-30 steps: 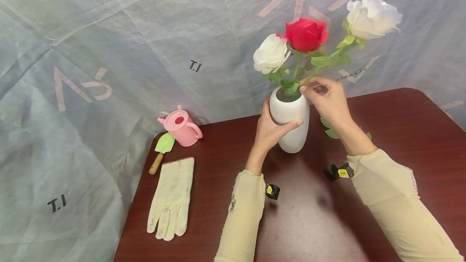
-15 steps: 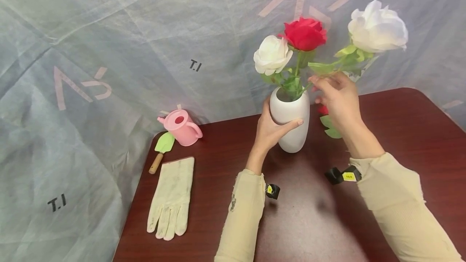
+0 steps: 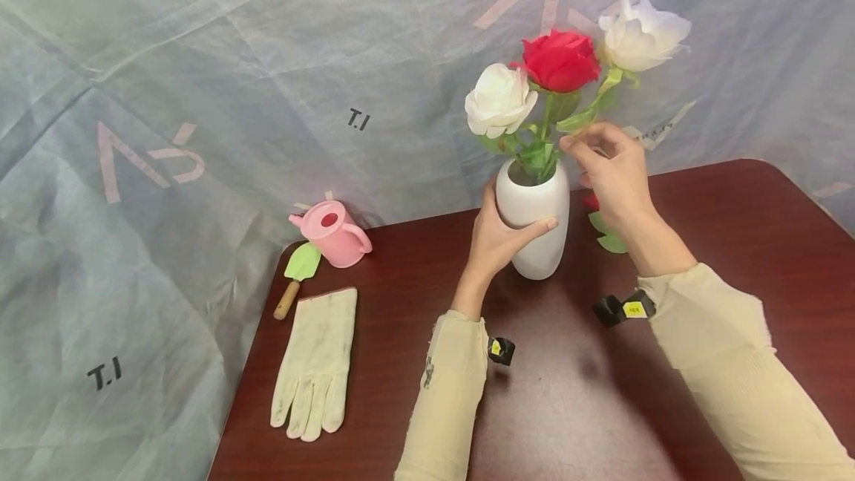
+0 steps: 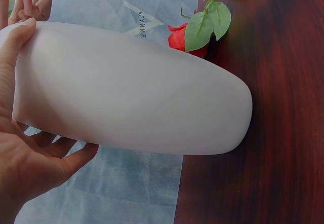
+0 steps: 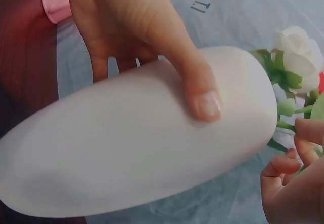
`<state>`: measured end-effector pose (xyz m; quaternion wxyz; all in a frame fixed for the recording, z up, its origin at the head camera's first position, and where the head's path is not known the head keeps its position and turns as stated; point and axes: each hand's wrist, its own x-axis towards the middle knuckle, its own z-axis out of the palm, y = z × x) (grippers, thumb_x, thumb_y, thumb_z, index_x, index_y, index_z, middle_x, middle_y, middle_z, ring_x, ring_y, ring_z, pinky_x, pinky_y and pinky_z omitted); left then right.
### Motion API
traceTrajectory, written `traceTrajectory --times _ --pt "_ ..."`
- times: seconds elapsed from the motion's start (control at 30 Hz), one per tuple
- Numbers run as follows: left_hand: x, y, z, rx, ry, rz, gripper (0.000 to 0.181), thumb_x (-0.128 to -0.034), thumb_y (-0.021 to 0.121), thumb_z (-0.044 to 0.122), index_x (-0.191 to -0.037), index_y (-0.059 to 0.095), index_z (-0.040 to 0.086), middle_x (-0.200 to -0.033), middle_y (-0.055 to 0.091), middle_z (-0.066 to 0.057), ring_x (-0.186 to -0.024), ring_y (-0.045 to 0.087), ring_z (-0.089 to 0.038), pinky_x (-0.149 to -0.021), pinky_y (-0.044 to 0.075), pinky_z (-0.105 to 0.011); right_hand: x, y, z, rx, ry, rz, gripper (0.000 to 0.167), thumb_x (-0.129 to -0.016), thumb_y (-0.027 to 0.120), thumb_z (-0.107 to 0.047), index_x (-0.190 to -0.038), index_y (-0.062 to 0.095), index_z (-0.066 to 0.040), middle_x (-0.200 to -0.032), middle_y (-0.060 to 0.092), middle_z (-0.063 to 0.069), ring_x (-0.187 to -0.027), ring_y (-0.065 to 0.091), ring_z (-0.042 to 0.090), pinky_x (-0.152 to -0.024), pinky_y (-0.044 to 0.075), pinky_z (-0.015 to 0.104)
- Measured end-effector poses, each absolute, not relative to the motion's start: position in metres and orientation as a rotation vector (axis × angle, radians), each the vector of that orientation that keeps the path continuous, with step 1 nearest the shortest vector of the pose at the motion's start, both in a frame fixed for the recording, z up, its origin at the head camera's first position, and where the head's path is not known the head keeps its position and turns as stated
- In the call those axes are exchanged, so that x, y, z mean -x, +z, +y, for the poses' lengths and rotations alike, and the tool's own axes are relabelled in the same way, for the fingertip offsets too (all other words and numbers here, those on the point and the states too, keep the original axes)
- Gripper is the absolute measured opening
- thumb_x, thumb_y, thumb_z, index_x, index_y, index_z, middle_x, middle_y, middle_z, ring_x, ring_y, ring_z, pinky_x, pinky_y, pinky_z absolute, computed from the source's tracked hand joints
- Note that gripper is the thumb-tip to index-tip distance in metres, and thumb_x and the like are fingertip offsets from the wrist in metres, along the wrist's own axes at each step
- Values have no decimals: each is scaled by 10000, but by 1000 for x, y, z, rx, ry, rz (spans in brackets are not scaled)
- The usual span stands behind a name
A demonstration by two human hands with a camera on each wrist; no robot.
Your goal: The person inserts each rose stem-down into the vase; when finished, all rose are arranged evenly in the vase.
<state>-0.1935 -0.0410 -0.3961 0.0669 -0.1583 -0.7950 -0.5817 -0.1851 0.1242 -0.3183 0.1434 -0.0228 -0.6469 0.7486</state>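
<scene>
My left hand point(image 3: 497, 240) grips a white vase point(image 3: 534, 232) round its side, thumb across the front, as the left wrist view also shows. The vase stands upright on the table. A white rose point(image 3: 499, 101) and a red rose point(image 3: 559, 60) rise out of its mouth. Just right of the rim, my right hand point(image 3: 614, 173) pinches the stem of a second white rose point(image 3: 643, 36), whose bloom leans to the right. Fingers and leaves hide the lower end of that stem. In the right wrist view the right hand point(image 5: 298, 183) is partly cut off.
Another red rose point(image 4: 187, 36) with green leaves lies on the table behind the right arm. At the left are a pink watering can point(image 3: 334, 236), a green trowel point(image 3: 297, 278) with a wooden handle and a cream work glove point(image 3: 315, 362). Grey sheeting point(image 3: 234, 95) hangs behind.
My right hand first shifted right with the second white rose, then came back left. The bloom now stands closer to the red rose. My left hand and the vase stay put.
</scene>
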Motion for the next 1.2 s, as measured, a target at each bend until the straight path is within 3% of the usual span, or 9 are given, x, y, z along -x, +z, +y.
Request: traceTrajectory --times 0.1,0.3,0.57,0.8,0.93,1.03,1.13,1.2 --pt "187 -387 -42 477 -1757 -2391 921 -668 837 315 -1410 293 313 -1173 532 82 -976 552 -76 -775 474 -300 189 -319 127 66 2084 -1984 101 -842 699 -221 -899 651 -153 -846 583 -55 -881 516 108 -625 435 280" --pt "169 -364 -43 480 -1771 -2400 890 -699 820 214 -1423 302 200 -1175 532 31 -976 552 -97 -783 469 -292 193 -323 128 -9 2016 -2094 77 -833 704 -184 -810 642 -145 -766 519 -42 -724 507 96 -531 434 219" --pt "191 -395 -43 487 -1743 -2399 951 -664 832 373 -1417 252 372 -1196 510 97 -991 545 -75 -777 476 -306 195 -325 128 -83 1846 -2251 64 -851 676 -193 -807 648 -156 -738 548 -38 -612 464 90 -504 436 220" --pt "173 -370 -44 495 -1791 -2385 888 -700 817 216 -1420 298 226 -1186 531 43 -985 552 -93 -786 469 -297 190 -325 125 -119 1673 -2189 215 -876 638 -250 -924 703 -50 -862 630 -65 -838 588 83 -619 453 195" --pt "174 -373 -43 492 -1783 -2384 890 -691 822 234 -1414 302 259 -1187 532 55 -987 553 -89 -779 473 -306 188 -320 123 -60 1708 -2113 205 -873 635 -227 -914 701 -37 -894 626 -62 -884 589 75 -678 442 185" --pt "182 -385 -43 493 -1777 -2384 908 -675 830 311 -1403 288 335 -1189 521 90 -990 550 -74 -774 476 -306 185 -314 122 -48 1835 -1975 153 -870 640 -174 -876 690 -29 -781 597 -35 -716 573 86 -581 425 177" --pt "188 -394 -43 505 -1768 -2380 922 -660 829 385 -1394 272 384 -1186 511 115 -989 548 -64 -771 479 -303 183 -310 122 -100 2102 -1701 79 -864 645 -89 -826 660 -20 -591 479 -22 -488 416 83 -428 302 176" --pt "190 -396 -43 506 -1756 -2378 924 -654 827 413 -1391 269 397 -1183 509 120 -986 548 -68 -769 482 -309 182 -309 120 -123 2266 -1518 49 -848 651 -31 -800 654 -20 -522 398 -7 -429 315 83 -402 239 188"
